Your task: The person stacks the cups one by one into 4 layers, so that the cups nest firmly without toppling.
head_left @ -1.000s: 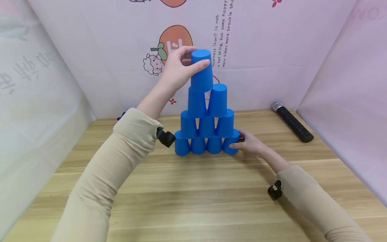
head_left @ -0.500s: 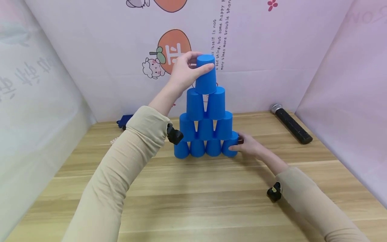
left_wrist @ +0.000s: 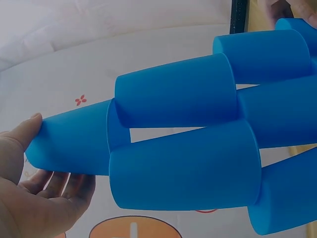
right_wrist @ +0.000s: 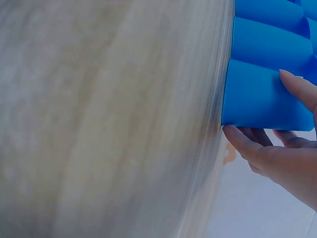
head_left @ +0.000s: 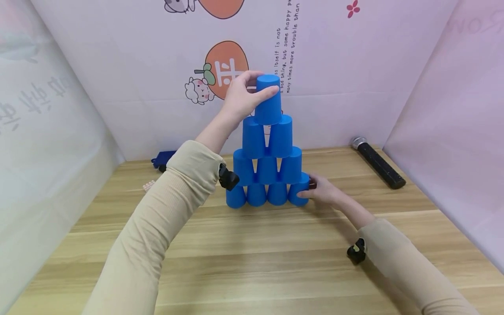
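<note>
An upside-down blue cup (head_left: 268, 107) stands at the peak of a pyramid of blue cups, its rim meeting the tops of the two cups (head_left: 253, 140) beneath. My left hand (head_left: 243, 97) holds this top cup, thumb in front and fingers behind, as the left wrist view also shows on the cup (left_wrist: 74, 141). Low on the right, my right hand (head_left: 324, 191) grips the end cup (head_left: 296, 197) of the bottom row. In the right wrist view, the thumb lies on one side of that cup (right_wrist: 260, 99) and the fingers on the other.
A black microphone (head_left: 378, 164) with a silver head lies at the back right of the wooden table (head_left: 252, 262). Behind my left forearm are a dark blue object (head_left: 163, 158) and a small pale beaded thing (head_left: 148, 185). Printed white cloth (head_left: 334, 87) encloses the back and sides.
My left hand has moved right with the top cup, from over the left cup of the pair to between both. The right hand keeps its place. The view has shifted slightly.
</note>
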The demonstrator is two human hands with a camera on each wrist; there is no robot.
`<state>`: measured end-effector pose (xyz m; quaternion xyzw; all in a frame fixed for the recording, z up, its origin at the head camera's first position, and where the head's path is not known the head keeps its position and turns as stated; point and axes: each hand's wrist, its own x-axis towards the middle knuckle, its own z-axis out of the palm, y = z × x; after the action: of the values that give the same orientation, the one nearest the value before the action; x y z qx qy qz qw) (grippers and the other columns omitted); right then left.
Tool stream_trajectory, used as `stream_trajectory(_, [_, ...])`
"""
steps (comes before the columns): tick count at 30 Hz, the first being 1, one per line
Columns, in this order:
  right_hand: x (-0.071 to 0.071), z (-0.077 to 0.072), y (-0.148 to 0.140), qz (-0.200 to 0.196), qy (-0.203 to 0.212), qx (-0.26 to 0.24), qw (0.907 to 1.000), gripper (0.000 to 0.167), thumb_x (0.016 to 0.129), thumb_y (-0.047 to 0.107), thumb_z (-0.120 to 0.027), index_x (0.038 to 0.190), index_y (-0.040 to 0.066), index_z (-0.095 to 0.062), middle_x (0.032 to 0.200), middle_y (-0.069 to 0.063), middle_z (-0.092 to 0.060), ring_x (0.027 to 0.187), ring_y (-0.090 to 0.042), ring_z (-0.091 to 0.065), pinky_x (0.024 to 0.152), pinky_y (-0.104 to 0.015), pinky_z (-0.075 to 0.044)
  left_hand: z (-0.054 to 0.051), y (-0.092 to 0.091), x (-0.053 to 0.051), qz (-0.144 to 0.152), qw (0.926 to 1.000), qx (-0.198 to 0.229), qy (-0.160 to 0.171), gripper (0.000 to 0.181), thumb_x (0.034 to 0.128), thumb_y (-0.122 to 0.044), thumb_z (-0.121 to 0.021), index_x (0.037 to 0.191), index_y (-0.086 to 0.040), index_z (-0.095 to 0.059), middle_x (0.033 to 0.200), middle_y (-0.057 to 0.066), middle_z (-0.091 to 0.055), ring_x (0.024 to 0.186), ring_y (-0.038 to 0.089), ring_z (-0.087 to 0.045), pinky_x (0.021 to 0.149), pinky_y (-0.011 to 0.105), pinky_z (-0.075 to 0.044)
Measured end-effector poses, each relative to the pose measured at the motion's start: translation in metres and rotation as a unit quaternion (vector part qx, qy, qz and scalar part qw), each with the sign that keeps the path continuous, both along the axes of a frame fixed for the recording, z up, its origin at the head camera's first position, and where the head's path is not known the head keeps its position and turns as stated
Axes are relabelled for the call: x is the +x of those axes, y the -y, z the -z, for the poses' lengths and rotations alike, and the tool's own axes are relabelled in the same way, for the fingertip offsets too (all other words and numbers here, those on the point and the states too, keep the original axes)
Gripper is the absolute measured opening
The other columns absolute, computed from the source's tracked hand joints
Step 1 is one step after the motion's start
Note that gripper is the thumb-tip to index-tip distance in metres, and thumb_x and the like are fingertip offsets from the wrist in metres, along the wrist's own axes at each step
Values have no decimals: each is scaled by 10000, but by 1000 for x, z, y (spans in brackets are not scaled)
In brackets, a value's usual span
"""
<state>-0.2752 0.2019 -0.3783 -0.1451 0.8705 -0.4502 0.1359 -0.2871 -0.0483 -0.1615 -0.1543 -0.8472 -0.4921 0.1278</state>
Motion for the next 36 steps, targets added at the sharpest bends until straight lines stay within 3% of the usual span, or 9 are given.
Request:
stream_trajectory(12, [-2,1,-1,12,-21,-20,10000,678,881,193,-657,1419,-11,-298,1372,-284,-437,1240,-450,-443,1027,-585,-386,6,7,-1,279,9994,-70,179,722,830,-472,-644,1448,-246,-346,1427,0,-473,1269,184,-492,1016,434,-455])
stream_trajectory(17, [-3,3,-1,-16,-20,-58,10000,690,878,203,-662,1422,-6,-294,1375,-283,-434,1246,-451,-437,1030,-588,-381,12,20,0,234,9994,0,263,731,829,-504,-633,1452,-265,-336,1416,-18,-487,1287,154,-475,1035,425,-441])
stream_trajectory(21, [-5,4,-2,-28,-11,-51,10000,687,879,197,-662,1421,-8,-293,1377,-284,-431,1247,-453,-435,1029,-589,-382,20,35,3,292,9986,313,323,695,837,-496,-633,1437,-281,-355,1411,-27,-491,1300,148,-466,1057,420,-421])
stream_trajectory(28, [-6,2,-2,-130,-145,-52,9998,690,869,229,-672,1410,-1,-312,1371,-282,-437,1239,-461,-438,1021,-600,-384,50,68,13,810,9923,910,226,614,898,-362,-615,1439,-256,-348,1431,14,-464,1323,181,-441,1075,410,-405])
stream_trajectory(32, [-3,3,-1,-261,-312,-53,9992,716,854,275,-685,1399,-14,-319,1348,-295,-447,1212,-472,-448,994,-605,-404,76,87,22,934,9892,1024,471,609,916,-327,-601,1451,-230,-329,1447,38,-443,1333,210,-425,1093,433,-377])
stream_trajectory(36, [-2,4,-1,-220,-202,-49,9995,708,862,233,-682,1410,-11,-306,1362,-291,-438,1231,-468,-436,1008,-606,-391,104,103,28,959,9863,1038,846,603,931,-324,-578,1459,-204,-315,1452,51,-431,1340,225,-411,1104,437,-360])
